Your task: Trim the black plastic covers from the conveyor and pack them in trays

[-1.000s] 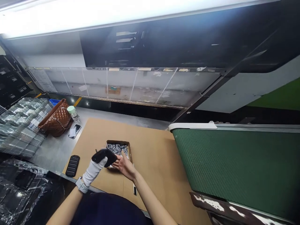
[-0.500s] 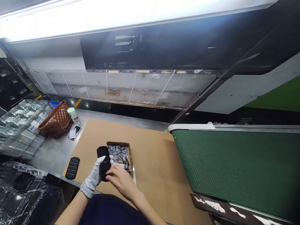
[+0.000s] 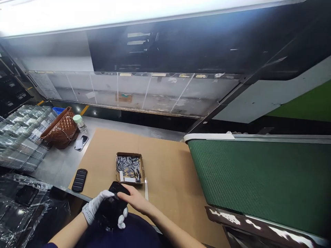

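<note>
My left hand (image 3: pixel 97 204), in a white glove, is wrapped round a glossy black slab-shaped casing (image 3: pixel 110 210) close to my body. The glove's thumb lies on its face and fingertips curl round its right side. My bare right hand (image 3: pixel 136 200) pinches the casing's upper right corner, with the thumb on the face and the other fingers mostly hidden behind. Just beyond the hands is a shallow cardboard box (image 3: pixel 142 168) of small grey and black pieces. A black ribbed casing (image 3: pixel 79 180) lies flat to the left.
A brown cardboard sheet (image 3: pixel 168 168) covers the worktop. A knife-like strip (image 3: pixel 146 189) lies beside the box. A green conveyor belt (image 3: pixel 258 175) runs at the right. At the left are a brown handbag (image 3: pixel 62 131), a bottle (image 3: pixel 80 123), a phone (image 3: pixel 81 143) and wrapped stacks (image 3: pixel 24 137).
Both hands have brought the black casing down towards my body, away from the box, and tilted it. My right hand has moved from its lower part to its upper corner.
</note>
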Tool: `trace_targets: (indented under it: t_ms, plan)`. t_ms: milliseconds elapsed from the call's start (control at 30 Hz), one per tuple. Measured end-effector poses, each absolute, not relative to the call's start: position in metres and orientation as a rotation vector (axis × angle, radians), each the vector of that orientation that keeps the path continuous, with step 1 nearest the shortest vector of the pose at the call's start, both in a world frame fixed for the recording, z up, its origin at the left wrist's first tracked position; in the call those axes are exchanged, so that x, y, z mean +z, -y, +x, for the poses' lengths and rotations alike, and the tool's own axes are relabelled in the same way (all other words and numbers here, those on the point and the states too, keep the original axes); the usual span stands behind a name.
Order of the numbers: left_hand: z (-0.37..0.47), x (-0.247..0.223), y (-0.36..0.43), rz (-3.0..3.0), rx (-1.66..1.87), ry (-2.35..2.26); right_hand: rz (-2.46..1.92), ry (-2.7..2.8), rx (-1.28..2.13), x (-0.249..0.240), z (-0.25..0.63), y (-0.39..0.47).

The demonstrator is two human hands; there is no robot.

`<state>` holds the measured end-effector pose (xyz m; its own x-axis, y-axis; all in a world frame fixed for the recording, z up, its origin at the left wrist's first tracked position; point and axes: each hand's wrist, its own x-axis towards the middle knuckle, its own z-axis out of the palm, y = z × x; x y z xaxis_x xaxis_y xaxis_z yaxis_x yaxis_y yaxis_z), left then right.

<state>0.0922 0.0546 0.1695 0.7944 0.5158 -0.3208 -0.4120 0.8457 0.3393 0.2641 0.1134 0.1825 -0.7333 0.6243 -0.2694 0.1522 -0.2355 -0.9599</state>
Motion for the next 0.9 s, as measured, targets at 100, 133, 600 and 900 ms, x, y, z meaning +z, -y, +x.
trace_targets:
  t_ms: [100,133,600,900]
  plan:
    - [0.093,0.173,-0.057,0.223,0.536,-0.465,-0.991,1.844,1.794,0.178,0.265,-0.116]
    - [0.092,0.174,-0.058,0.233,0.509,-0.493,-0.980,1.884,1.721,0.176,0.265,-0.117]
    - [0.129,0.181,-0.104,0.705,1.405,-1.053,-1.166,1.240,1.745,0.126,0.219,-0.107]
    - [0.136,0.156,-0.122,0.416,1.403,-1.047,-1.320,1.405,1.300,0.122,0.226,-0.112]
